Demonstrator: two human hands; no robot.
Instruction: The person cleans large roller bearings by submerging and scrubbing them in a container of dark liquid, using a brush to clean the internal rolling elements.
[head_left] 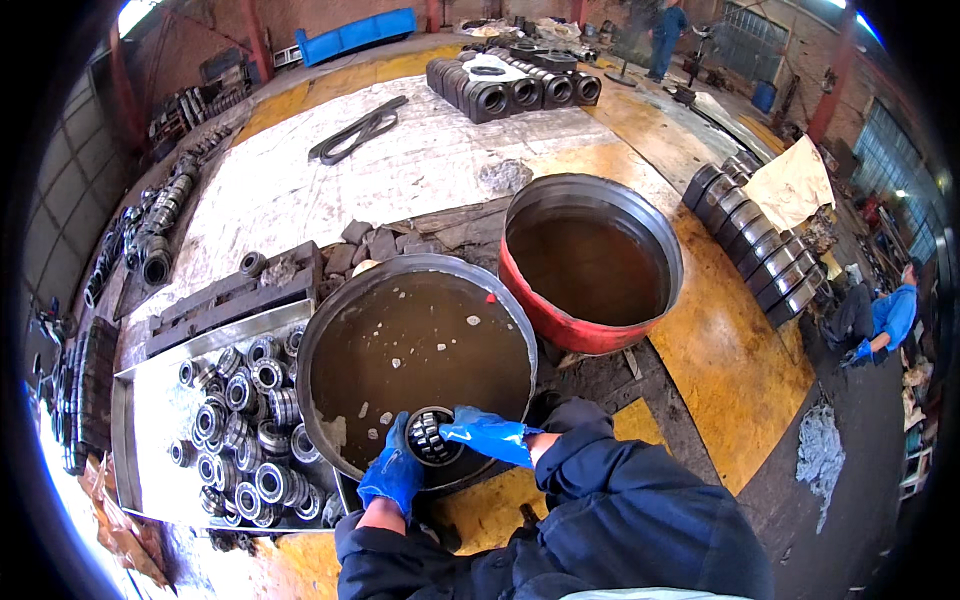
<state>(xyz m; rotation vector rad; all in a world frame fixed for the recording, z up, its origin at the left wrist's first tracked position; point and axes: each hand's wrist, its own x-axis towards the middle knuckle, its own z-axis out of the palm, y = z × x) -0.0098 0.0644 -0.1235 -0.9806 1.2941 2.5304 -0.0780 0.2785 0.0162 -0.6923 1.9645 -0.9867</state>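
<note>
A roller bearing with dark rings and shiny rollers is held at the near edge of a round metal tub of murky brown liquid. My left hand, in a blue rubber glove, grips the bearing's left side. My right hand, gloved the same, has its fingers closed on the bearing's right side. White flakes and a small red scrap float on the liquid. Left of the tub, a shallow metal tray carries many loose bearings.
A red drum with brown liquid stands right of the tub. Rows of bearing housings sit farther off, with more housings at right. A person in blue is at far right, another person at the back. A grey rag lies on the floor.
</note>
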